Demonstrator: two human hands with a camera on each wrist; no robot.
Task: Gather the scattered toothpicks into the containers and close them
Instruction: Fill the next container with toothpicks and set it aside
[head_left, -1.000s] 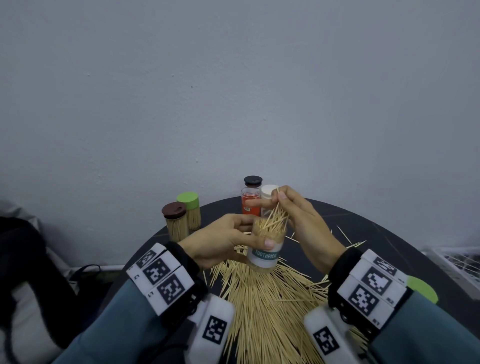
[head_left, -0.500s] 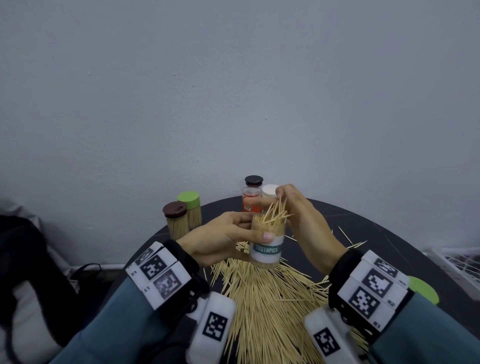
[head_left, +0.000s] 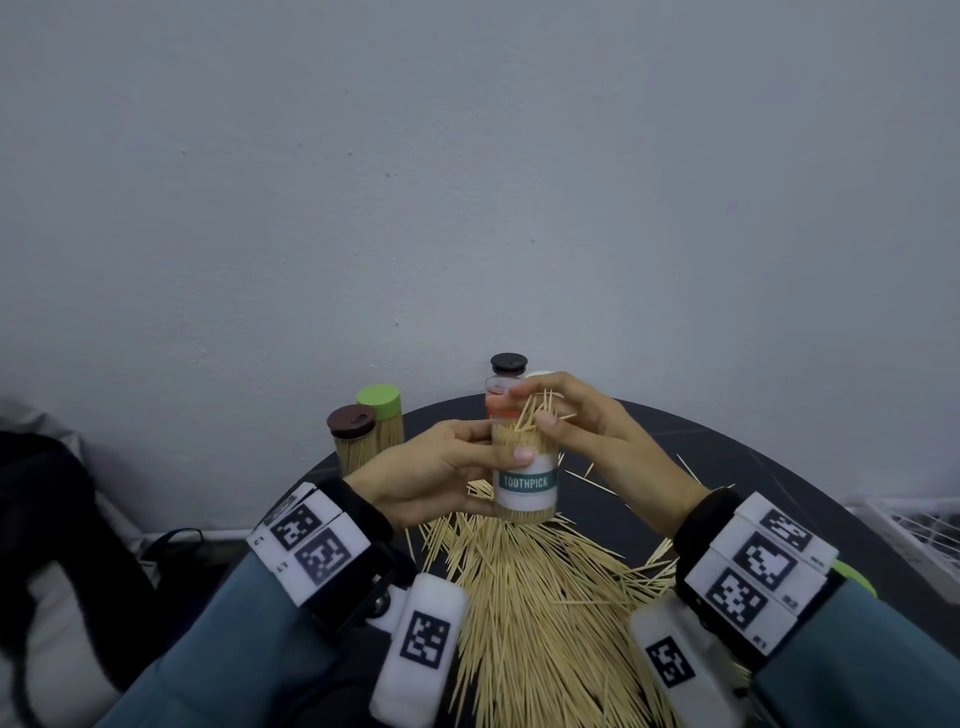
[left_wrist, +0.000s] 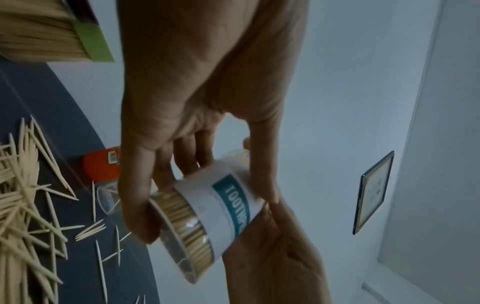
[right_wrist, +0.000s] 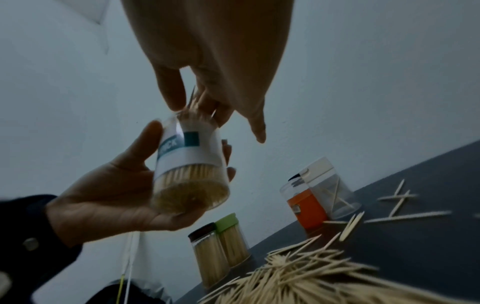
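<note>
My left hand (head_left: 501, 444) grips a clear container (head_left: 525, 486) with a teal TOOTHPICK label and holds it upright above the table. It is packed with toothpicks. At its open mouth my right hand (head_left: 535, 405) pinches a splayed bundle of toothpicks (head_left: 530, 418) whose lower ends are inside. The right wrist view shows the container (right_wrist: 189, 162) from below, with right-hand fingertips (right_wrist: 176, 98) at its rim. A big pile of loose toothpicks (head_left: 524, 597) lies on the dark round table (head_left: 737, 467) under both hands.
At the table's back stand a brown-lidded container (head_left: 351, 431) and a green-lidded one (head_left: 382, 410), both full. A black-lidded, red-labelled one (head_left: 506, 366) and a white-lidded one (right_wrist: 330, 185) stand behind my hands. A loose green lid (head_left: 854, 577) lies at the right. Stray toothpicks (head_left: 587, 475) lie beyond the pile.
The left hand has brought the container upright and a little higher. The right hand has pushed its bundle down into the mouth, so less of it sticks out.
</note>
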